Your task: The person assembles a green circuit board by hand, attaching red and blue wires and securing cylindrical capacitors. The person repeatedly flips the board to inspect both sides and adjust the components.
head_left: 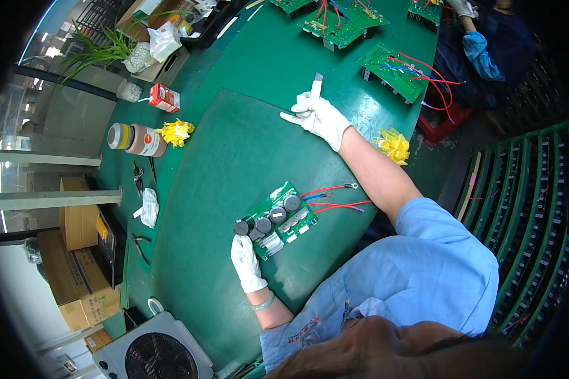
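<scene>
In the head view, a green circuit board [263,206] with several black round capacitors and a silver heat sink lies tilted on the green mat. Red and blue leads run from its right side, one ending in a ring terminal [354,186]. My left hand [246,260], in a white glove, holds the board by its lower left corner; the fingertips are partly hidden. Farther off, over the mat, my gloved right hand [322,120] has its middle fingers curled and the thumb stretched out. A short pale piece with a greyish end [318,78] sticks up there, too small to name.
More wired boards [395,71] stand at the far end. Left are a bottle [146,140], a red carton [164,98], yellow bundles [176,132], pliers [140,248] and a white glove [149,207]. A fan [161,357] is near left, green racks [518,234] right. A co-worker's sleeve [482,54] shows far right.
</scene>
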`<state>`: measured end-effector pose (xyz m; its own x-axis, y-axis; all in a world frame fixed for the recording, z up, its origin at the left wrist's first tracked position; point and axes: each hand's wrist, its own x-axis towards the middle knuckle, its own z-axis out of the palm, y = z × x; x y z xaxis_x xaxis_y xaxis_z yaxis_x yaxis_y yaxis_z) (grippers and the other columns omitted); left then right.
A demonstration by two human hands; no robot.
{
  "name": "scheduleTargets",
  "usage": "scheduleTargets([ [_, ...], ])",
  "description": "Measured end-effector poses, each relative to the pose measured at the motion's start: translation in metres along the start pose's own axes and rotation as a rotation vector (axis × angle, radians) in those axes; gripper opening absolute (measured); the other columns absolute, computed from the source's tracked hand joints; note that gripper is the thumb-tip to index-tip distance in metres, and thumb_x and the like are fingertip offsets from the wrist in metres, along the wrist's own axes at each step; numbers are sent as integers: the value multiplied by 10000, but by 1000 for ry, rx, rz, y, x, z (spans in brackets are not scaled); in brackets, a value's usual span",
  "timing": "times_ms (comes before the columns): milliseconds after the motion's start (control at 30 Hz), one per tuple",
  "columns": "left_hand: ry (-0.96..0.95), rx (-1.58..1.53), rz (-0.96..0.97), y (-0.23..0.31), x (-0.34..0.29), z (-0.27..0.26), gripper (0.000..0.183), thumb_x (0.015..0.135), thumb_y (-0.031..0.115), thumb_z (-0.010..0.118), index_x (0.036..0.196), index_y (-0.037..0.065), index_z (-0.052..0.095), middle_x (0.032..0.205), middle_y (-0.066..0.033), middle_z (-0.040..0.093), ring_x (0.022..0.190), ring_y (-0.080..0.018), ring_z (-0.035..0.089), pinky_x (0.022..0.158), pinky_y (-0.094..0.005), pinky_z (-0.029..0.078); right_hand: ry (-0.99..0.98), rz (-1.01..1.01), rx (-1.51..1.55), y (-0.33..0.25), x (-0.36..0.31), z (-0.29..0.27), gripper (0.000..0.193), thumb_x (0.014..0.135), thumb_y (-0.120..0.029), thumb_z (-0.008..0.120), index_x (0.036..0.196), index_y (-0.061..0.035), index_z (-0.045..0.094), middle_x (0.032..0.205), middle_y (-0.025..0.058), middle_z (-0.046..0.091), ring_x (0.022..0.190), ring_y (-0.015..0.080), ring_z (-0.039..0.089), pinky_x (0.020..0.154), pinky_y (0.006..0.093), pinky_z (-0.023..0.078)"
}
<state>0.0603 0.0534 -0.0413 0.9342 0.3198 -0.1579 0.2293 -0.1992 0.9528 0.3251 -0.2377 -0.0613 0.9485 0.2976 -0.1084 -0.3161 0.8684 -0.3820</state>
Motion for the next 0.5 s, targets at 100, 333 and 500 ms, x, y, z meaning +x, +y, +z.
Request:
scheduleTargets([
  [100, 4, 10, -18, 2, -1, 0, 325, 1027, 309, 476, 1067, 1, 573, 908, 1, 546, 805, -81, 443, 706, -250, 393, 5, -7, -5, 0, 0, 0, 307, 817, 153, 509, 864, -135, 413, 803, -51, 447, 699, 97, 551, 1015, 506, 470],
  [333, 8, 29, -26, -1, -1, -2, 328, 1029, 306, 466, 1074, 1, 580, 911, -4, 558, 792, -87, 447, 697, -258, 400, 33, -20, 41, 2, -2, 3, 288, 834, 127, 490, 916, -134, 398, 806, -49, 444, 679, 88, 536, 1071, 527, 404],
  [500, 16, 143, -44, 2, 1, -3, 354, 1023, 292, 470, 1126, -28, 580, 965, -64, 610, 853, -131, 504, 763, -293, 421, 44, 14, 90, -2, -4, 7, 661, 810, 166, 470, 1198, -366, 400, 759, -55, 388, 642, 60, 475, 1123, 551, 338],
])
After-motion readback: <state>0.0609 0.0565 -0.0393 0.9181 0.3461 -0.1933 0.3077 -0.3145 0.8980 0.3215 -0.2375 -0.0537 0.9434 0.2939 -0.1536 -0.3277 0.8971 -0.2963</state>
